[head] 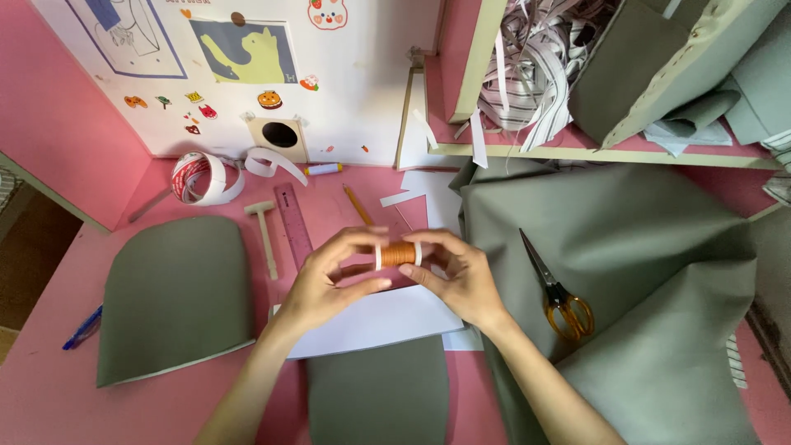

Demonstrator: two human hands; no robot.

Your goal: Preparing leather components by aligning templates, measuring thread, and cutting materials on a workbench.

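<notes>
Two hands meet at frame centre over a pink table, both pinching a small spool of orange-brown thread. Spool long axis runs left-right across the frame, white end flanges facing left and right, held just above a white paper sheet. Left hand closed on the spool's left end, thumb below, fingers curled over top. Right hand closed on the right end, fingertips on the flange.

Lower centre under the paper: grey-green cut fabric piece. Left of the hands: larger rounded grey-green piece, blue pen at its left edge. Above the hands: pink ruler, small wooden mallet, pencil, all pointing roughly up-down in frame. Upper left: tape roll. Right of the hands: big grey-green fabric with amber-handled scissors lying on it, blades pointing to upper left. Upper right: shelf with striped scraps.
</notes>
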